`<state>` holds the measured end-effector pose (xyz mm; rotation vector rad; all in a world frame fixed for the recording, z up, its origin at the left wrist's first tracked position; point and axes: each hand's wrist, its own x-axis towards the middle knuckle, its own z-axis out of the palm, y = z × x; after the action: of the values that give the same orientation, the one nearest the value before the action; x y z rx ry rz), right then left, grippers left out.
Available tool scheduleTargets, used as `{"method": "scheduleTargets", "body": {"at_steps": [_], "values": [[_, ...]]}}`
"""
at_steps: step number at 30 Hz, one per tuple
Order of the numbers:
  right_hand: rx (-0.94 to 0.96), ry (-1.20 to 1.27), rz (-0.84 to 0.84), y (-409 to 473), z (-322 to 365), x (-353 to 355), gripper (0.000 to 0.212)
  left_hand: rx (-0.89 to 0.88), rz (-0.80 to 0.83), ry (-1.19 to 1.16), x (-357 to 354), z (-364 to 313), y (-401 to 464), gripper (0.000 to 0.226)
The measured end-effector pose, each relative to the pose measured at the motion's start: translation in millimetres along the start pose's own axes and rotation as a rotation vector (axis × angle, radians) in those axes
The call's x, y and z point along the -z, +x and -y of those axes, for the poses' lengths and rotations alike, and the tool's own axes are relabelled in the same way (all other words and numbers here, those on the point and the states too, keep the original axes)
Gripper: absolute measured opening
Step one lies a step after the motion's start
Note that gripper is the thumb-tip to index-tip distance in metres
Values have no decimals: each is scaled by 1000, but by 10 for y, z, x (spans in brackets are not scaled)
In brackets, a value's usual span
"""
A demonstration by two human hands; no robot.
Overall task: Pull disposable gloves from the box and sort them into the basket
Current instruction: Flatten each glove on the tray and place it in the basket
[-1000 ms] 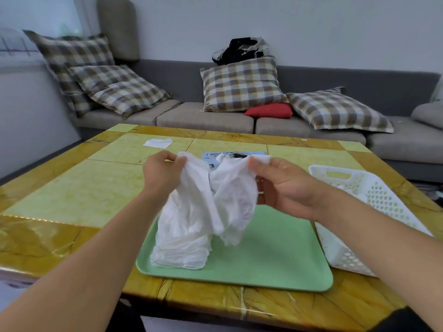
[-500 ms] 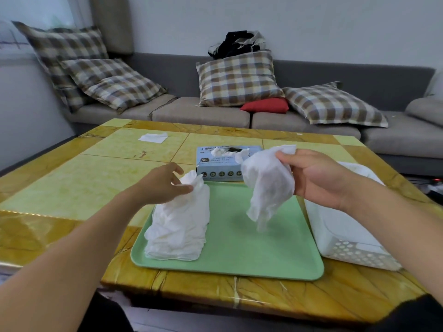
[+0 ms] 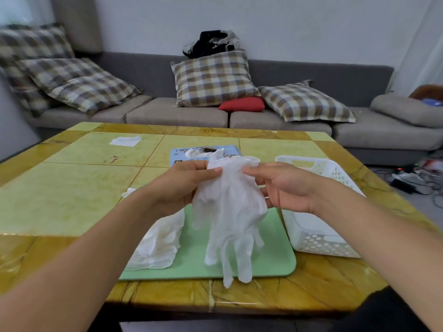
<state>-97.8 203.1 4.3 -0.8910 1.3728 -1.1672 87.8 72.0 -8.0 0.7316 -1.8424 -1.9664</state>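
Gloves: one white glove (image 3: 230,212) hangs fingers-down above the green tray (image 3: 271,262), its cuff pinched by the left hand (image 3: 182,185) and the right hand (image 3: 285,185); a glove pile (image 3: 158,243) lies on the tray's left side.

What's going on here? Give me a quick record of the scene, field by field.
activity: person holds up one glove by its cuff, its fingers hanging down
left hand: pinches the cuff's left side
right hand: pinches the cuff's right side
glove box: blue, behind the hands, a glove poking out
pile of gloves: on the green tray, left part
basket: white, right of the tray; contents not visible
surface: yellow table
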Motion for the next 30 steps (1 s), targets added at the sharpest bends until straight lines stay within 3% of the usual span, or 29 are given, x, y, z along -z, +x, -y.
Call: {"method": "scheduleTargets", "body": {"at_steps": [3, 6, 8, 10, 12, 15, 17, 20, 24, 28, 30], "values": [[-115, -3, 30, 95, -119, 52, 16, 142, 9, 71, 21, 24, 62, 12], [-171, -66, -79, 283, -175, 49, 5, 212, -102, 258, 31, 50, 194, 22], [-57, -61, -193, 408, -108, 34, 8, 47, -225, 303, 20, -4, 288, 27], [253, -60, -287, 448, 79, 28, 13, -289, -342, 227, 45, -160, 351, 23], [557, -137, -329, 339, 325, 10, 15, -530, -320, 180, 62, -382, 306, 12], [765, -273, -326, 137, 460, 27, 15, -653, -266, 279, 100, -450, 200, 18], [708, -404, -328, 109, 313, 72, 20, -631, -259, 430, 141, -274, 177, 9], [439, -685, -246, 141, -56, 166, 26, -500, -209, 690, 179, 109, 156, 34], [159, -1181, 51, 118, -387, 164, 20, -349, 100, 1069, 129, 541, 148, 22], [50, -1351, 186, 12, -430, 43, 22, -338, 342, 1220, -31, 801, 127, 8], [-6, -1393, 250, -59, -449, -21, 20, -410, 360, 1249, -110, 852, 93, 19]]}}
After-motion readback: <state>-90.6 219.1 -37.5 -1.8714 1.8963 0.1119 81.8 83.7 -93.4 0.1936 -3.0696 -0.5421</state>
